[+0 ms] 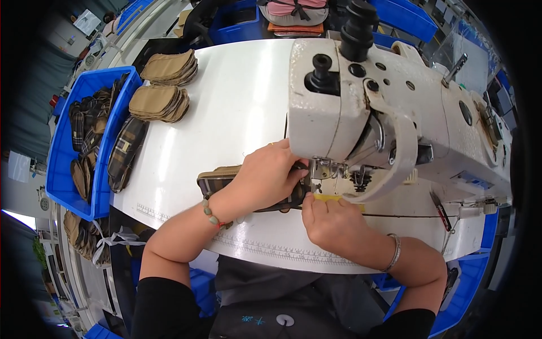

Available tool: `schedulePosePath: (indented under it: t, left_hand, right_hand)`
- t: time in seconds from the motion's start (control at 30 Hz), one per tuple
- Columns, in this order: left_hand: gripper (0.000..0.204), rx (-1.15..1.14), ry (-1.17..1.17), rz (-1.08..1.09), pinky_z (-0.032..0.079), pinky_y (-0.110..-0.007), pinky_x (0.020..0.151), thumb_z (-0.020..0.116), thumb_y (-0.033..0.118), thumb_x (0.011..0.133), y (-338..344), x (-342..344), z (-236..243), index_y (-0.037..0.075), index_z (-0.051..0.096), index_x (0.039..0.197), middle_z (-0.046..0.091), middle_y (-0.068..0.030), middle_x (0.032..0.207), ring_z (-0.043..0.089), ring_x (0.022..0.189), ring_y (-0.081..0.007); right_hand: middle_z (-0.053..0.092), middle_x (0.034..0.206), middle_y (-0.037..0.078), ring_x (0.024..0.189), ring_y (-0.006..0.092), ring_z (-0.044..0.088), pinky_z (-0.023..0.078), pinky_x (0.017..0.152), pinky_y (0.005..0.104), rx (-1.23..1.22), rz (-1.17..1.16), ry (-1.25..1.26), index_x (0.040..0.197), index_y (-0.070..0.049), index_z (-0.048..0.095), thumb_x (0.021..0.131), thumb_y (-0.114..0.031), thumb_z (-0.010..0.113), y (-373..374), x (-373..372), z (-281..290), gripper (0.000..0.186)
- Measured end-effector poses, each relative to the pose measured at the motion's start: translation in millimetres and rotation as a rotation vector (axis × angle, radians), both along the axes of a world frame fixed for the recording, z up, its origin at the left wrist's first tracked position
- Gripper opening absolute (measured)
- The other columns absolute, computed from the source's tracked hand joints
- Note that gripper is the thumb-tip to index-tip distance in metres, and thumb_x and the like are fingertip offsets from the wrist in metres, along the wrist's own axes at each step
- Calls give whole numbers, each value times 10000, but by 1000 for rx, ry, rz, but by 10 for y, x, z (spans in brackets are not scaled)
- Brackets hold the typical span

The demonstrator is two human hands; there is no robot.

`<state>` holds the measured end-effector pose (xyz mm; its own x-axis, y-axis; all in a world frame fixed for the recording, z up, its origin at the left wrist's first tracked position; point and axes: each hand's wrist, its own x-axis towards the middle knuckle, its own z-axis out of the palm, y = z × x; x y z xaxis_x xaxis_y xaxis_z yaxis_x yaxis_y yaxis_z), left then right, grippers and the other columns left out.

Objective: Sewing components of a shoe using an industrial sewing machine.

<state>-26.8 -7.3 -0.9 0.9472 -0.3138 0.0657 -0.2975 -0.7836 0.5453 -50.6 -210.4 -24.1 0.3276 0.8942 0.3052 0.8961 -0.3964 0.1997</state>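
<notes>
Pressing flat with fingers spread, the left hand holds a tan and plaid fabric piece on the white table at the presser foot, while the right hand, fingers curled, pinches a yellow tab beside it. Judging by this, the seam is mid-stitch under the glossy cream sewing machine. Two stacks of flat tan pieces lie further left, with dark plaid pieces filling a blue plastic bin, so much work looks left.

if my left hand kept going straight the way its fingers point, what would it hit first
Most likely the presser foot of the sewing machine: the left hand lies flat on the fabric piece, fingers aimed right at it.
</notes>
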Motion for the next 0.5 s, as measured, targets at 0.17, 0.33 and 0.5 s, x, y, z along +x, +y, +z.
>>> schedulePosePath:
  t: [0.17, 0.33, 0.5]
  left_hand:
    - [125, 35, 33, 52, 528, -439, 731, 675, 112, 842, -45, -32, 80, 65, 665, 958, 664, -111, 942, 657, 874, -340]
    - [118, 32, 22, 84, 530, -451, 702, 661, 120, 836, -81, -42, 79, 60, 666, 938, 672, -129, 891, 660, 823, -352]
    - [111, 115, 39, 91, 528, -468, 672, 652, 130, 838, -108, -25, 107, 47, 668, 909, 670, -159, 822, 660, 780, -370]
  right_hand:
    - [529, 622, -8, 512, 117, 547, 458, 472, 277, 8, -68, 6, 1029, 68, 693, 696, -87, 643, 11, -32, 10, 371]
    - [519, 607, -12, 503, 107, 538, 452, 468, 273, -9, -57, -4, 1026, 65, 697, 693, -89, 648, 11, -37, 58, 370]
    - [514, 599, -14, 501, 104, 538, 442, 462, 264, -7, -38, -4, 989, 63, 700, 687, -79, 650, 12, -42, 41, 337]
